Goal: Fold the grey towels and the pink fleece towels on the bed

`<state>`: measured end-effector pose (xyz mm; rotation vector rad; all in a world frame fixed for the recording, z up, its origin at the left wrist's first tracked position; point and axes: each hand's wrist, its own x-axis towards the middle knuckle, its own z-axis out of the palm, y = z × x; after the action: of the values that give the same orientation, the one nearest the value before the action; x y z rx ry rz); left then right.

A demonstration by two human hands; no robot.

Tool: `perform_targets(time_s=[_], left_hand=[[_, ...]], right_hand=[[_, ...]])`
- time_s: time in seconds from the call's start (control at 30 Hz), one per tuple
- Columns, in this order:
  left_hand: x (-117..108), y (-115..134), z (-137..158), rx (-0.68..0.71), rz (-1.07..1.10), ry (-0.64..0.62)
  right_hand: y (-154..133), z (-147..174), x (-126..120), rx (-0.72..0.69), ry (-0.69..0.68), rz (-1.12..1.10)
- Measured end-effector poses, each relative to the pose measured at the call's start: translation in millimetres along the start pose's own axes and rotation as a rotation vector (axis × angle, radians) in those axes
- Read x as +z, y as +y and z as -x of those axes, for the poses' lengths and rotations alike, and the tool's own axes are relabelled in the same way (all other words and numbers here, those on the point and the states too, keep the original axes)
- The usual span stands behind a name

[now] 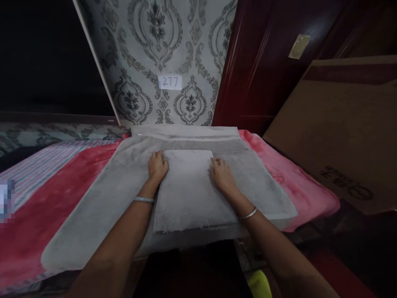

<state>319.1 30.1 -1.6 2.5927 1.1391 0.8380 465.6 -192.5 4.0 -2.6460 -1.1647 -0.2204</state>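
A white, fuzzy towel lies flat as a rectangle on a larger grey plush mat. Its near edge looks ragged. My left hand is at the towel's upper left edge, fingers bent and closed on the border. On the other side, my right hand holds the upper right edge with curled fingers. Both palms face down, and the fingertips are partly hidden. Each wrist wears a bracelet.
Red and pink blankets spread under the mat, with a striped cloth at left. Behind stands a patterned wall with a "277" label. A dark screen is at left, a large cardboard box at right.
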Motion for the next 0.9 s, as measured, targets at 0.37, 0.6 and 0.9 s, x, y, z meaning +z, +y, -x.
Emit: perform_targets(time_s=[0.37, 0.6, 0.9], left_hand=[[14, 19, 18, 0.298, -0.233, -0.443], [10, 37, 0, 0.352, -0.201, -0.439], [44, 56, -29, 0.478, -0.202, -0.523]], right_hand=[[-28, -30, 35, -0.184, -0.111, -0.09], [-26, -31, 39, -0.192, -0.077, -0.13], [-23, -37, 41, -0.185, -0.097, -0.164]])
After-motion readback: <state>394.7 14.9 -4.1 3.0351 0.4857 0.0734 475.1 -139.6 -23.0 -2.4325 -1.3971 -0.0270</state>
